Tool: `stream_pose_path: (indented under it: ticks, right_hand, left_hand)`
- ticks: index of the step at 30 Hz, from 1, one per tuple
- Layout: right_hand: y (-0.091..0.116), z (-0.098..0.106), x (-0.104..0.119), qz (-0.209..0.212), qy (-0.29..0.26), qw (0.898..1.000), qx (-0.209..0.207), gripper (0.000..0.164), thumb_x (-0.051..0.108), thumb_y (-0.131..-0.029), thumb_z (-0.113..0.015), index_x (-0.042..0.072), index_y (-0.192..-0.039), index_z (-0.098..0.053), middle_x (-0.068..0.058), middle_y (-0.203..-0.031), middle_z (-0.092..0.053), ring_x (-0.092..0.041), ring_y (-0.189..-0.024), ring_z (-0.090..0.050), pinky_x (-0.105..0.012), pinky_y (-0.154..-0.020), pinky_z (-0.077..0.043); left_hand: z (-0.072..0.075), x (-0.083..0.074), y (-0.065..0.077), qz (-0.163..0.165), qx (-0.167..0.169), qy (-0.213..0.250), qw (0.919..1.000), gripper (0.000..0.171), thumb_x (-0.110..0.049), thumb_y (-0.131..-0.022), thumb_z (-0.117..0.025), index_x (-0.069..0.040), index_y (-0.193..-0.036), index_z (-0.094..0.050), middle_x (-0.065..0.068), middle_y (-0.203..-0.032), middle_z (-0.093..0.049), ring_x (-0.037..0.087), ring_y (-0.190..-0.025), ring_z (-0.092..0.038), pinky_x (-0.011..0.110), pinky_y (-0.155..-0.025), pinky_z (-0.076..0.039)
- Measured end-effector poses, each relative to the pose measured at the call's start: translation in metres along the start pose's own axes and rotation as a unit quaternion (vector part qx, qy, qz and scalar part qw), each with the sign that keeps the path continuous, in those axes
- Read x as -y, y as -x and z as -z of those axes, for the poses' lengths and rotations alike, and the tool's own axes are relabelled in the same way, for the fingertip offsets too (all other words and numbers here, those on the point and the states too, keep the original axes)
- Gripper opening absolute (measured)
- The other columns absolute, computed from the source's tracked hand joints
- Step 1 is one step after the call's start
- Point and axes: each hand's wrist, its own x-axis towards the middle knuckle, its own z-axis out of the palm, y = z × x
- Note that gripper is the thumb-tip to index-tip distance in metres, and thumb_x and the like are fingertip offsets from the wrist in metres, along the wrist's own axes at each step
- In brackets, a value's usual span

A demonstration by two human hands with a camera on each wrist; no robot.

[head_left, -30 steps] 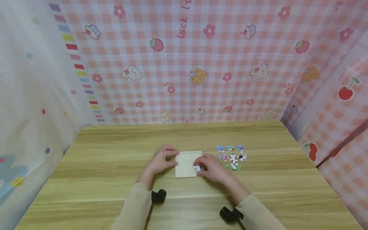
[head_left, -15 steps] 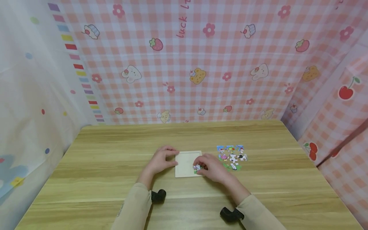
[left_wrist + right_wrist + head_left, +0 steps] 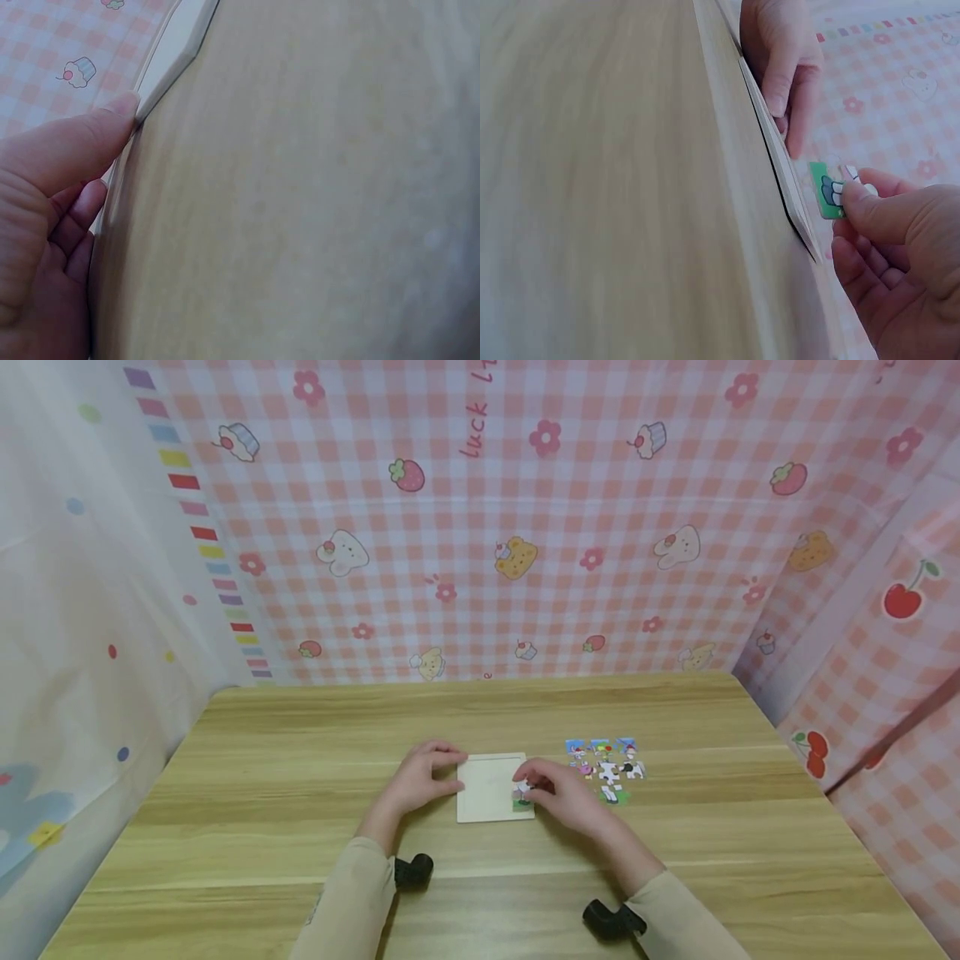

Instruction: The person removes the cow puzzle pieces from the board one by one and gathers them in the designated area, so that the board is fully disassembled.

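Note:
A square, pale wooden puzzle tray lies flat at the middle of the table. My left hand is at its left side, with relaxed thumb and fingertips touching the edge; in the left wrist view the thumb meets the tray's corner. Between thumb and index finger my right hand pinches a jigsaw piece with a green edge and dark and white print. Seen in the head view, that piece lies over the tray's lower right corner; the right wrist view shows it tilted. The fingers cover part of it.
Several loose jigsaw pieces are laid out in rows on the wooden table, right of the tray and close behind my right hand. Checked pink cloth hangs at the table's back edge. A black wrist mount sits on each forearm.
My right hand has shifted slightly right with the jigsaw piece, towards the tray's lower right corner. The piece has turned a little. My left hand and the tray have stayed put.

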Motion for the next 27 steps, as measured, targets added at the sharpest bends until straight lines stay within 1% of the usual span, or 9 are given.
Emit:
stream_pose_path:
  ticks: [3,6,9,13,18,20,26,27]
  right_hand:
    - [0.006,0.009,-0.004,-0.011,0.009,1.000,-0.011,0.019,0.002,-0.089,-0.071,0.012,-0.105,-0.068,0.008,-0.086,-0.062,-0.011,-0.082,-0.059,-0.029,-0.076,-0.052]
    - [0.013,0.018,-0.011,-0.014,0.022,0.999,-0.028,0.019,0.002,-0.088,-0.073,0.013,-0.103,-0.068,0.007,-0.088,-0.065,-0.010,-0.083,-0.061,-0.029,-0.076,-0.052]
    - [0.021,0.028,-0.019,-0.013,0.015,0.999,-0.045,0.019,-0.001,-0.087,-0.073,0.009,-0.102,-0.069,0.002,-0.090,-0.068,-0.011,-0.082,-0.061,-0.028,-0.074,-0.052]
    - [0.033,0.044,-0.027,-0.023,-0.003,0.998,-0.058,0.019,-0.003,-0.088,-0.071,0.004,-0.105,-0.069,-0.003,-0.093,-0.069,-0.011,-0.082,-0.061,-0.026,-0.073,-0.052]
    - [0.048,0.065,-0.035,-0.051,-0.020,0.996,-0.065,0.018,-0.001,-0.091,-0.068,0.002,-0.109,-0.069,-0.005,-0.097,-0.069,-0.009,-0.081,-0.059,-0.024,-0.071,-0.050]
    - [0.054,0.074,-0.039,-0.063,-0.022,0.995,-0.068,0.018,0.000,-0.092,-0.067,0.001,-0.110,-0.069,-0.007,-0.096,-0.068,-0.008,-0.079,-0.057,-0.024,-0.067,-0.049]
    - [0.067,0.096,-0.050,-0.087,-0.014,0.993,-0.072,0.018,0.003,-0.093,-0.066,0.000,-0.111,-0.068,-0.011,-0.098,-0.066,-0.008,-0.078,-0.053,-0.024,-0.064,-0.047]
    - [0.069,0.100,-0.052,-0.093,-0.011,0.993,-0.071,0.018,0.004,-0.094,-0.067,0.000,-0.111,-0.069,-0.011,-0.101,-0.066,-0.008,-0.079,-0.053,-0.024,-0.065,-0.047]
  left_hand:
    - [0.000,0.000,0.000,0.001,0.001,0.001,1.0000,0.044,-0.015,-0.085,-0.079,-0.005,-0.127,-0.067,0.012,-0.131,-0.057,0.034,-0.126,-0.046,0.051,-0.110,-0.032]
    - [0.000,0.000,0.000,0.000,0.001,0.003,1.0000,0.044,-0.015,-0.085,-0.079,-0.005,-0.127,-0.067,0.012,-0.131,-0.057,0.034,-0.126,-0.046,0.051,-0.110,-0.032]
    - [-0.001,0.001,0.000,0.000,0.000,0.003,1.0000,0.044,-0.015,-0.085,-0.079,-0.005,-0.127,-0.067,0.012,-0.131,-0.057,0.035,-0.126,-0.046,0.051,-0.110,-0.032]
    - [-0.001,0.001,0.000,-0.002,-0.001,0.003,1.0000,0.044,-0.014,-0.085,-0.079,-0.004,-0.127,-0.068,0.013,-0.131,-0.057,0.035,-0.126,-0.046,0.051,-0.110,-0.032]
    - [0.000,0.001,0.000,-0.006,-0.002,0.002,1.0000,0.044,-0.014,-0.085,-0.079,-0.004,-0.126,-0.068,0.013,-0.130,-0.058,0.035,-0.125,-0.046,0.052,-0.109,-0.032]
    - [0.000,0.001,0.000,-0.007,-0.001,0.000,1.0000,0.044,-0.014,-0.085,-0.079,-0.003,-0.126,-0.068,0.013,-0.130,-0.058,0.035,-0.125,-0.046,0.052,-0.108,-0.032]
    - [0.000,0.000,0.000,-0.004,0.001,0.000,1.0000,0.044,-0.014,-0.085,-0.079,-0.003,-0.127,-0.067,0.013,-0.131,-0.057,0.035,-0.125,-0.045,0.051,-0.109,-0.032]
    - [0.000,0.000,0.000,-0.003,0.001,0.000,1.0000,0.044,-0.014,-0.085,-0.079,-0.003,-0.127,-0.067,0.013,-0.131,-0.057,0.035,-0.126,-0.045,0.051,-0.109,-0.032]
